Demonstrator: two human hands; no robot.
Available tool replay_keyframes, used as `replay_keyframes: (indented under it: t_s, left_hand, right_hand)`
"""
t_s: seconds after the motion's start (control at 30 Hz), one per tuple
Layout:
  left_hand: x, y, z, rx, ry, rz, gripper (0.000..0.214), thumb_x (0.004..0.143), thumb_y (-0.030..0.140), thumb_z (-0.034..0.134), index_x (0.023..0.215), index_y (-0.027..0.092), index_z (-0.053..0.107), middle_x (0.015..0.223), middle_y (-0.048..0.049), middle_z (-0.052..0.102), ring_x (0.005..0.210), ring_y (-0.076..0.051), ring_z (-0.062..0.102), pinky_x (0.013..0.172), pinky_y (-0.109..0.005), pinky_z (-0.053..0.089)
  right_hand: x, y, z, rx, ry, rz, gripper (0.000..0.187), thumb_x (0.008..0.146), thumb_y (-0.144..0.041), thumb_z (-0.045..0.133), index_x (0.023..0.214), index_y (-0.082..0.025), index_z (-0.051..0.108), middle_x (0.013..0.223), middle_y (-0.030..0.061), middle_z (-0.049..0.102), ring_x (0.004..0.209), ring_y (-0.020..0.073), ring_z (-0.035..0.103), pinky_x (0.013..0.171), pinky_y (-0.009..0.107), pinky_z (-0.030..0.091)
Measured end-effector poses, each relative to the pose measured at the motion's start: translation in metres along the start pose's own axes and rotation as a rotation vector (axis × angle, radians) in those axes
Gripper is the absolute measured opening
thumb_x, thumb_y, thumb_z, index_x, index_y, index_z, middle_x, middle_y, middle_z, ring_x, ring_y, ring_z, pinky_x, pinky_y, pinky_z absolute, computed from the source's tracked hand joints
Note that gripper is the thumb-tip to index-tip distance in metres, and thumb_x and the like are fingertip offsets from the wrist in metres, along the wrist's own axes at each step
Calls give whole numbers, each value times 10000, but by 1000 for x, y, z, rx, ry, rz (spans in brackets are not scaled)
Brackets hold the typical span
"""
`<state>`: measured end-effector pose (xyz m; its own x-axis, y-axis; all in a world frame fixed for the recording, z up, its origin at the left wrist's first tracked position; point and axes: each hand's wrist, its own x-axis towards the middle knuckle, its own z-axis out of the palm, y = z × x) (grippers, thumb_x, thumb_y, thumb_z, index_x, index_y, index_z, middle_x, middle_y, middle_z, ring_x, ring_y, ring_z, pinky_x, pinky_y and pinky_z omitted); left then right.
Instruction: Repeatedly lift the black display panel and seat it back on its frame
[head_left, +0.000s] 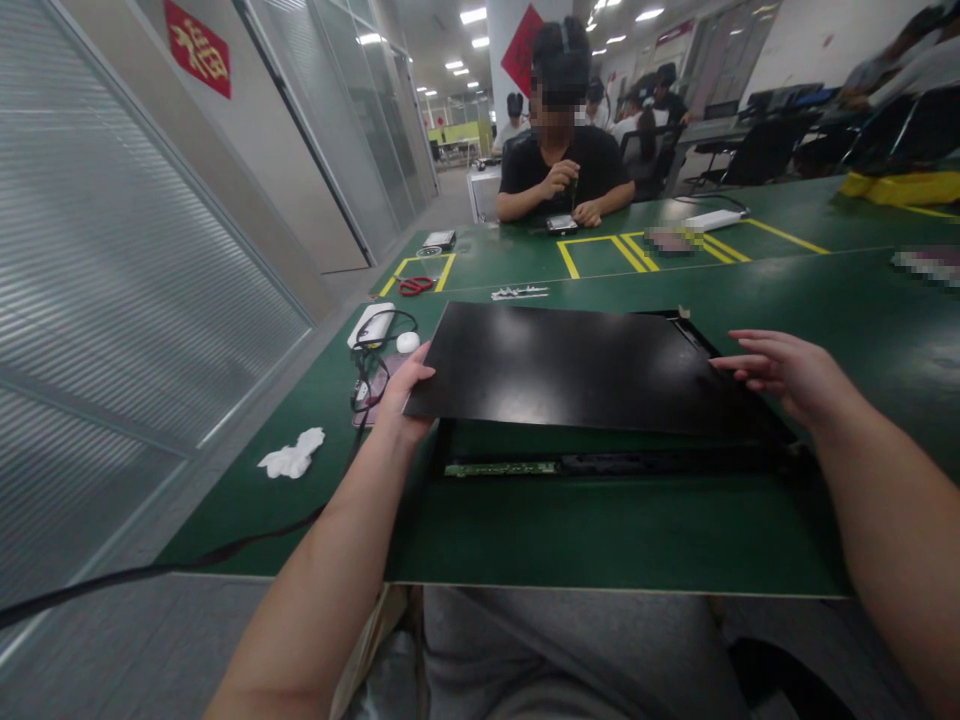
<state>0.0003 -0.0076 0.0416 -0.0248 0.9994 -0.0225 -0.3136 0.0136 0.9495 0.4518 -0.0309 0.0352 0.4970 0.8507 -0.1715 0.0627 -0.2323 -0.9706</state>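
Note:
A flat black panel [562,365], like a display screen, is tilted over a thin black frame [667,462] on the green table. My left hand [409,395] grips the panel's left edge, thumb on top, and holds that side raised. Close to the panel's right end is my right hand [787,370], fingers stretched out; its fingertips are at or just beside the frame's right side, and contact cannot be made out. Along the frame's near edge lies a narrow green circuit board [501,469]. The panel hides most of the frame's far side.
Left of the panel lie a white power bank [371,325], tangled black cable [367,365], a round white object [408,342] and crumpled tissue [292,454]. Red scissors [415,287] and small white strips [519,293] lie beyond. Across the table sits a person [566,150] handling a small device.

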Motion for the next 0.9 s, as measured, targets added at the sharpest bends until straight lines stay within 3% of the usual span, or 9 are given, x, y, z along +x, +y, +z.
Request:
replay_keyframes:
  t_s: [0.3,0.57,0.77,0.9]
  left_hand:
    - [3,-7,-5,-11,-14,5,627,586,208,631,1209,152,676,1004,-54,758,920,-244,697,734,-295,546]
    - [6,-16,-7,-41,24,-20,615,626,251,814,1217,143,680,1019,-93,773,927,-256,724,811,-336,561]
    - [3,-15,-5,-49,12,-51,628,616,210,833,1221,142,680,996,-87,781,913,-254,736,792,-329,575]
    - [4,-19,-2,-61,12,-57,523,647,207,812,1154,135,707,974,-96,785,904,-258,742,792,-338,584]
  right_hand:
    - [1,1,0,-8,51,8,243,792,-222,639,1030,-185,672,707,102,719,511,113,554,405,170,372]
    - [8,7,-1,-36,68,-15,204,778,-193,662,980,-185,682,692,83,716,503,104,554,405,167,364]
    - [10,9,-3,-46,71,-30,172,752,-171,695,924,-176,692,687,81,713,492,93,548,401,158,371]
    - [10,10,-4,-66,85,-47,182,723,-161,723,903,-171,699,698,79,711,513,85,566,408,141,378]
